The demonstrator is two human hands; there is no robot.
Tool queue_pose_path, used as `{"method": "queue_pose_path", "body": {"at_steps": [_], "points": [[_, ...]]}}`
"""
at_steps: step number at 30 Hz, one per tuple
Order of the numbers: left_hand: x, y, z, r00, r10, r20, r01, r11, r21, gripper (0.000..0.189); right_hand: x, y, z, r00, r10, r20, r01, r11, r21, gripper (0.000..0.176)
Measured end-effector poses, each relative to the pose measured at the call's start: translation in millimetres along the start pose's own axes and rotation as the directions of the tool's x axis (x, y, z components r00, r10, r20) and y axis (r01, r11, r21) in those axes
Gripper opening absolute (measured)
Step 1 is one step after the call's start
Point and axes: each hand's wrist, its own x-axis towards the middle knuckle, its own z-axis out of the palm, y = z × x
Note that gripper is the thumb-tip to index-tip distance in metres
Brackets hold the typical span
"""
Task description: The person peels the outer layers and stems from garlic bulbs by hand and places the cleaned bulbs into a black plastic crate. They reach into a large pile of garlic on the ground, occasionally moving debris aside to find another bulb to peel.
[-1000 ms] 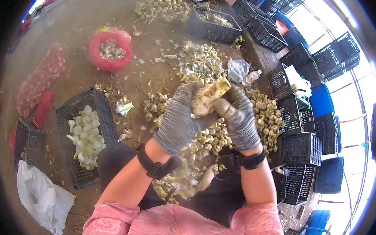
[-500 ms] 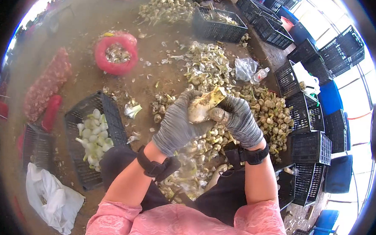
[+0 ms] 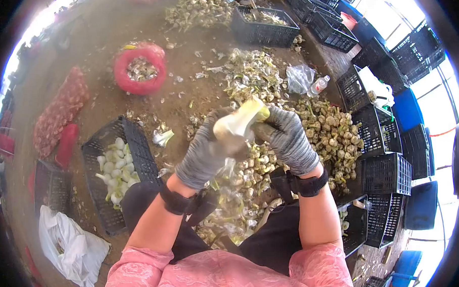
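Both my hands wear grey knitted gloves. Between them, in front of my chest, is a garlic bulb (image 3: 235, 124), pale and smooth, its thick yellowish stem pointing up and right. My left hand (image 3: 201, 150) is closed around the bulb's left and lower side. Pressed to the stem side, my right hand (image 3: 289, 141) has its thumb and fingers closed on the stem end. Some brownish skin hangs blurred beneath the bulb. Below the hands, a heap of garlic peelings and bulbs (image 3: 243, 194) lies between my knees.
On the left stands a black crate (image 3: 103, 205) with peeled white bulbs (image 3: 118, 165). Unpeeled garlic (image 3: 336, 132) is piled at right, beside more black crates (image 3: 387, 174). Ahead are a red mesh bag (image 3: 122, 71), peelings (image 3: 252, 73) and a plastic bottle (image 3: 318, 86).
Brown outer skin has come away from the bulb, which now looks whiter. The bulb has tipped more upright, and my left hand has moved slightly left and down.
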Motion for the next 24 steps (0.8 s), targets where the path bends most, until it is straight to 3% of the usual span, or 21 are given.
{"method": "queue_pose_path", "body": {"at_steps": [1,2,3,4,5,7,8,9,11,12,17,21,23,24], "points": [[0.2,2.4,-4.1,1.0,0.005,-0.005,-0.005,1.0,0.004,0.052,-1.9,-5.0,-2.1,1.0,-0.007,0.004,0.007,1.0,0.001,0.015],[1.0,5.0,-9.9,0.984,-0.119,0.13,0.162,0.899,-0.407,0.049,-4.1,-9.6,-3.3,0.998,0.032,0.049,-0.036,0.995,0.088,0.016],[1.7,7.5,-13.7,0.938,-0.17,0.301,0.34,0.613,-0.713,0.048,-5.2,-11.9,-3.8,0.993,0.067,0.097,-0.083,0.982,0.172,0.017],[1.6,12.1,-10.4,0.939,-0.168,0.299,0.339,0.584,-0.738,0.048,-5.1,-6.6,-2.8,0.992,0.085,0.094,-0.102,0.974,0.202,0.02],[3.0,8.9,-10.2,0.94,-0.172,0.295,0.339,0.585,-0.737,0.048,-4.9,-3.7,-0.6,0.992,0.085,0.096,-0.103,0.973,0.206,0.02],[6.0,0.3,-9.6,0.985,-0.156,0.071,0.17,0.945,-0.28,0.066,-8.0,0.8,4.0,0.975,0.22,0.043,-0.219,0.892,0.397,0.021],[4.8,9.6,-7.0,0.944,-0.297,0.142,0.327,0.897,-0.298,0.056,-9.3,3.4,5.3,0.977,0.206,0.046,-0.204,0.866,0.457,0.023],[4.1,7.0,-4.9,0.945,-0.296,0.142,0.326,0.896,-0.301,0.056,-9.8,1.4,5.0,0.977,0.207,0.046,-0.206,0.867,0.454,0.023],[0.7,0.5,-2.7,0.995,-0.083,-0.045,0.073,0.977,-0.198,0.049,-10.4,-3.9,6.5,0.977,0.198,0.075,-0.211,0.891,0.402,0.024],[1.2,2.6,-3.4,0.993,-0.086,-0.081,0.061,0.96,-0.272,0.046,-10.8,-4.7,8.9,0.98,0.198,0.018,-0.191,0.915,0.355,0.023],[-0.4,0.5,-11.8,0.984,-0.172,-0.051,0.15,0.943,-0.297,0.042,-16.6,-11.4,8.2,0.968,0.248,0.047,-0.245,0.874,0.42,0.019],[0.4,0.1,-5.1,0.992,-0.089,-0.084,0.061,0.955,-0.29,0.039,-21.4,-12.2,14.8,0.924,0.364,0.113,-0.368,0.772,0.518,0.016],[-2.0,4.8,-4.3,1.0,-0.003,0.018,0.007,0.977,-0.212,0.041,-24.1,-10.2,16.0,0.978,0.192,0.077,-0.206,0.943,0.262,0.015],[-1.9,7.2,-2.9,1.0,0.001,0.02,0.004,0.977,-0.212,0.041,-25.9,-15.4,16.6,0.927,0.369,0.07,-0.365,0.843,0.395,0.015]]}}
